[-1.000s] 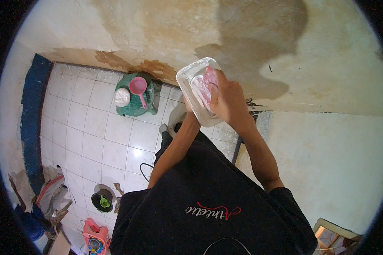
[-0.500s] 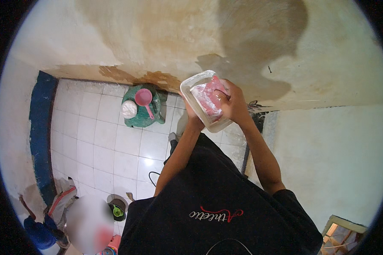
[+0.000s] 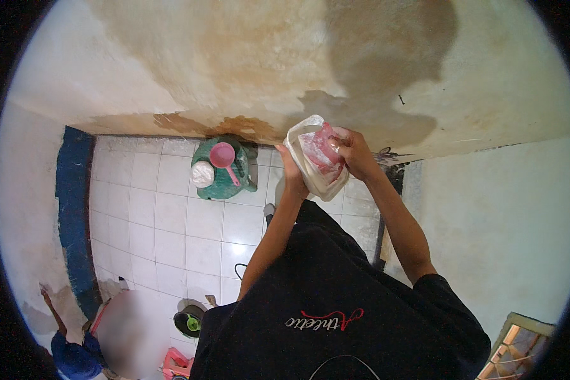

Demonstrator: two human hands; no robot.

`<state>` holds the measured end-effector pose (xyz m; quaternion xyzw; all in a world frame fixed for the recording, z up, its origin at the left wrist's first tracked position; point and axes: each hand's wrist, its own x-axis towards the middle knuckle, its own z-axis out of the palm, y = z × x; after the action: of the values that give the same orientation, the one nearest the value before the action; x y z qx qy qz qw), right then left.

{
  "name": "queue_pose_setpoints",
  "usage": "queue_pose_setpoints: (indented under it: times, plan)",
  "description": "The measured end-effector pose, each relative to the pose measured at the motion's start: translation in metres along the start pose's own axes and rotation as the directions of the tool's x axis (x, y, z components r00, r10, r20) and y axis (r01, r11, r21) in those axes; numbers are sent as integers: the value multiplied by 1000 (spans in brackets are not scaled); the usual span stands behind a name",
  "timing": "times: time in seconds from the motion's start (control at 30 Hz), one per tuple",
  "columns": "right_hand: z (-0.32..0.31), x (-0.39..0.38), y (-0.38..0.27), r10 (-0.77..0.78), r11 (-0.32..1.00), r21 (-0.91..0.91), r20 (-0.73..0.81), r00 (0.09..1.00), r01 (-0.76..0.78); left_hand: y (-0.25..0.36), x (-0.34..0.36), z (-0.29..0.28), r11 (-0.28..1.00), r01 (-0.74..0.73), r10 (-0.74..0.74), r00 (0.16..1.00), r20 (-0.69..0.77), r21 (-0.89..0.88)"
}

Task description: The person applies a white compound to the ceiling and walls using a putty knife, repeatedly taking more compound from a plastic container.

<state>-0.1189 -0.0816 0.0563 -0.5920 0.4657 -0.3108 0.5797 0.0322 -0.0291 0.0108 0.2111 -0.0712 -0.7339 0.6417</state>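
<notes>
A rectangular whitish plastic tub (image 3: 292, 139) is held up in front of my chest, close to the wall. My left hand (image 3: 292, 170) grips it by its left side, thumb up along the wall of the tub. Inside lies a flat pink scraper (image 3: 323, 149) smeared with white paste. Over the tub's right side, my right hand (image 3: 356, 155) has its fingers closed on that scraper. The scraper's lower edge meets white paste in the tub; how deep the paste is cannot be made out.
Ahead stands the patchy, stained wall (image 3: 234, 69). By its foot a green stool (image 3: 218, 190) carries a pink dipper (image 3: 222, 155) and a white round bundle (image 3: 202, 174). Lower left are a dark bucket (image 3: 182, 323), a pink stool (image 3: 174, 362) and another person (image 3: 76, 358) reaching to the side wall.
My view has shifted, so the floor things sit further right. The tub is tilted more, and my right hand's grip on the scraper looks slightly turned.
</notes>
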Motion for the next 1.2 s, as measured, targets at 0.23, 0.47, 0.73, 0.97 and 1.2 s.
queue_pose_setpoints:
  times: [0.23, 0.47, 0.73, 0.97, 1.2]
  plan:
    - [22, -17, -27, 191, 849, 500, 18, 981, -175, 18, -20, 0, 1000, -7, 5, 988, -152, -9]
    - [45, -65, -100, 179, 863, 500, -169, 969, -72, 38, -35, 3, 991, 12, -8, 1000, 26, -130]
    - [51, -134, -116, 150, 822, 570, -258, 954, 25, 43, -37, 21, 884, 384, -278, 890, 363, -266]
    - [54, -165, -117, 156, 733, 674, -295, 943, 90, 14, -18, 28, 919, 386, -339, 877, 340, -80]
    - [56, -184, -123, 193, 661, 716, -449, 873, 222, 2, -3, 13, 953, 304, -283, 903, 323, -13]
